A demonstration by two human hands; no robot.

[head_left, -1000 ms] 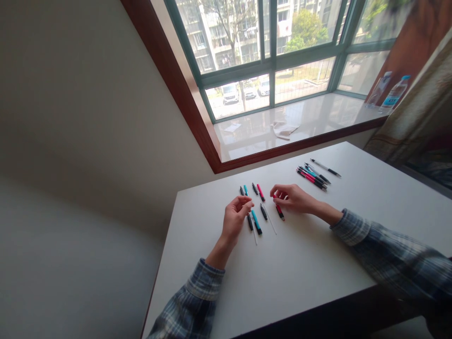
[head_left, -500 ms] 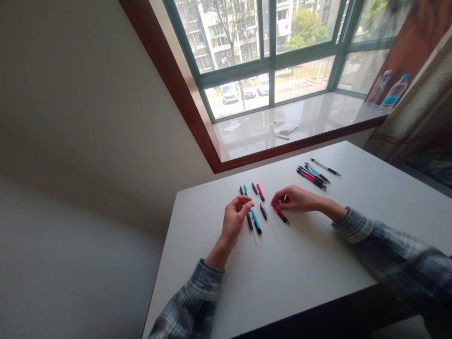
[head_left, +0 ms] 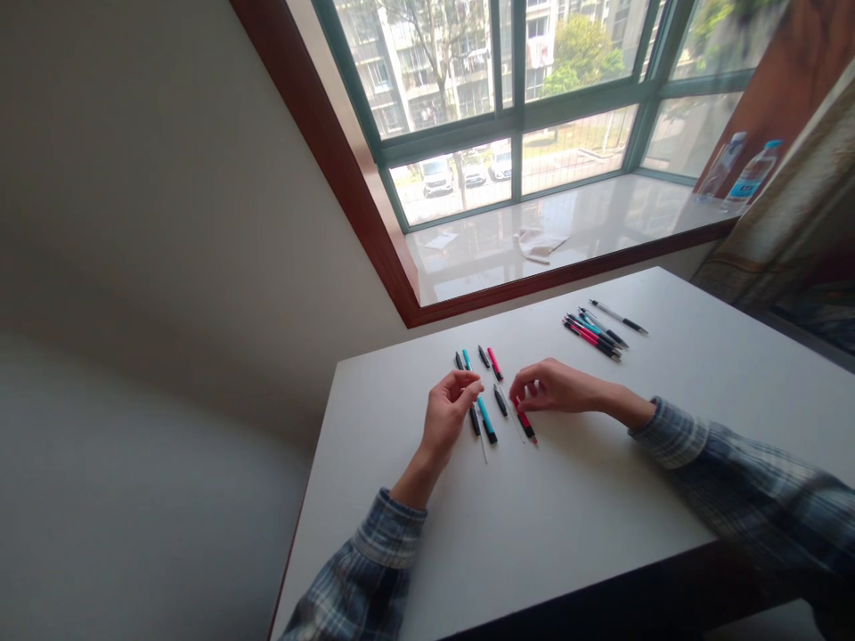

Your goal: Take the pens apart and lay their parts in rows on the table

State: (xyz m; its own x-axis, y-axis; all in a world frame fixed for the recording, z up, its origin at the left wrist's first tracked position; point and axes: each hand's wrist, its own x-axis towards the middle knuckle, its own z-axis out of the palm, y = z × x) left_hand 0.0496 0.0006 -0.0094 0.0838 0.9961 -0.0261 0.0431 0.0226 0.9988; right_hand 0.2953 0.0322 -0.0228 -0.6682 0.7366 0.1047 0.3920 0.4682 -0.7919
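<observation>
My right hand (head_left: 551, 386) has its fingertips closed on the upper end of a red pen barrel (head_left: 524, 420) with a black grip, low over the white table. Just left of it lie a thin white refill (head_left: 513, 418) and a short black pen part (head_left: 500, 401). My left hand (head_left: 452, 408) is curled in a pinch above other pen parts; anything between its fingertips is too small to make out. Under and beside it are a teal barrel (head_left: 487, 420), a black part (head_left: 474, 421) and a refill (head_left: 484, 450). Farther back lie a red barrel piece (head_left: 494, 363) and another black part (head_left: 484, 357).
Several whole pens (head_left: 593, 338) lie grouped at the table's back right, with a grey-and-black pen (head_left: 620, 317) beside them. Behind the table (head_left: 567, 499) runs a window sill (head_left: 474, 267) with a crumpled cloth (head_left: 540, 244) and two plastic bottles (head_left: 752, 178).
My right hand has moved the red barrel left and toward me, close to the white refill, and turned it steeper. My left hand has stayed nearly still.
</observation>
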